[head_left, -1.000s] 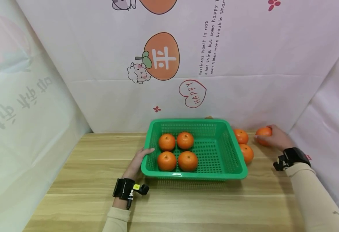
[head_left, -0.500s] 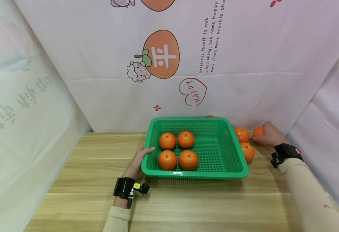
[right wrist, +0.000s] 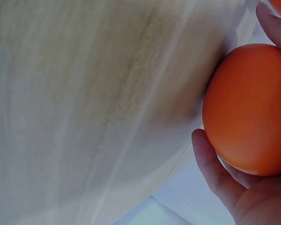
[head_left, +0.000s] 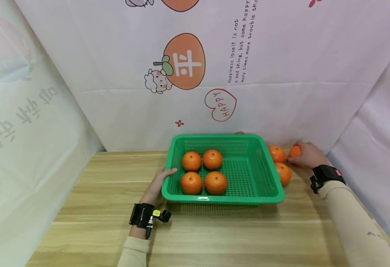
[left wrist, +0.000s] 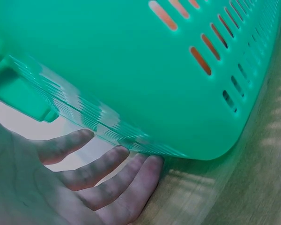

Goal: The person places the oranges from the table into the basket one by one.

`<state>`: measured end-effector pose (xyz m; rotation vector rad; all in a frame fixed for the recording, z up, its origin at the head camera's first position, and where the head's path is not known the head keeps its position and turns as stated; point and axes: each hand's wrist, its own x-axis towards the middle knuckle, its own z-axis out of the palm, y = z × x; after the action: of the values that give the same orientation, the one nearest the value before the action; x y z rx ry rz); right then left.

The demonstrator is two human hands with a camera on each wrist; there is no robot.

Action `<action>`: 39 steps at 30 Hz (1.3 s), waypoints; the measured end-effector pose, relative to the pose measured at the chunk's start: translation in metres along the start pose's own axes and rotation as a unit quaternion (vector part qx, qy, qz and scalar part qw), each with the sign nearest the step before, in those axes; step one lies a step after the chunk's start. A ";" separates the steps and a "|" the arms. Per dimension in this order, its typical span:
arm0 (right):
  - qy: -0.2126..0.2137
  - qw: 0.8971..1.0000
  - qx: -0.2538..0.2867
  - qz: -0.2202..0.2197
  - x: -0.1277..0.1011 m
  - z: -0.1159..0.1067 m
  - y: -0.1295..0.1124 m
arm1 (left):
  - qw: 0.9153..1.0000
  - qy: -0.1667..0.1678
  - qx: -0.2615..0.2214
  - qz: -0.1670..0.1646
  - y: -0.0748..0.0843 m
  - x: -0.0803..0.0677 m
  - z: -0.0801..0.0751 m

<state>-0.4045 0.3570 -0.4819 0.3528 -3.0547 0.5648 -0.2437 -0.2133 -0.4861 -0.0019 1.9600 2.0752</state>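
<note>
My left hand (head_left: pixel 156 185) holds the left side of a green plastic basket (head_left: pixel 221 200), its thumb over the rim. In the left wrist view the fingers of that left hand (left wrist: pixel 93 183) lie against the basket's outer wall (left wrist: pixel 131 84). Two oranges at the back of the basket (head_left: pixel 191 161) (head_left: pixel 212 159) and two in front (head_left: pixel 191 183) (head_left: pixel 215 183) fill its left half. My right hand (head_left: pixel 308 155) grips another orange (head_left: pixel 294 151) on the table, right of the basket. Thumb and fingers curl round that orange (right wrist: pixel 253 112) in the right wrist view.
Two more oranges (head_left: pixel 276 154) (head_left: pixel 283 173) rest on the wooden table (head_left: pixel 215 237) against the basket's right side. A printed cloth wall (head_left: pixel 131 118) rises right behind the basket, with white cloth (head_left: pixel 378 148) along the right.
My right hand has shifted left with the orange, bringing it nearer to the two oranges beside the basket. The left hand and the basket have stayed in place.
</note>
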 end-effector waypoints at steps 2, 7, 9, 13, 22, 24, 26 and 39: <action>-0.003 1.000 0.006 0.004 -0.001 0.001 -0.001 | 1.000 0.004 0.001 -0.001 0.000 0.000 0.000; -0.003 1.000 0.012 0.008 -0.004 0.002 0.000 | 1.000 0.008 0.002 -0.001 -0.001 0.000 0.000; 0.001 1.000 0.012 0.006 -0.004 0.003 0.002 | 1.000 0.007 0.003 -0.001 0.000 0.000 0.000; 0.009 1.000 0.011 0.000 -0.001 0.004 0.005 | 1.000 0.002 0.002 0.000 0.001 0.000 -0.001; 0.028 0.999 0.025 -0.013 -0.004 0.005 0.006 | 1.000 0.014 -0.001 -0.004 -0.001 -0.001 0.000; 0.033 0.999 0.028 -0.014 -0.008 0.004 0.006 | 1.000 0.008 -0.003 -0.003 -0.002 0.000 0.000; 0.037 0.999 0.032 -0.012 -0.010 0.002 0.007 | 1.000 0.002 -0.001 0.002 -0.003 0.000 0.000; 0.101 0.994 0.031 -0.039 -0.018 -0.018 -0.014 | 1.000 -0.007 0.001 0.005 -0.002 0.001 0.000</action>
<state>-0.3841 0.3547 -0.4611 0.3886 -2.8222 0.6487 -0.2442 -0.2129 -0.4879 0.0224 1.9585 2.0742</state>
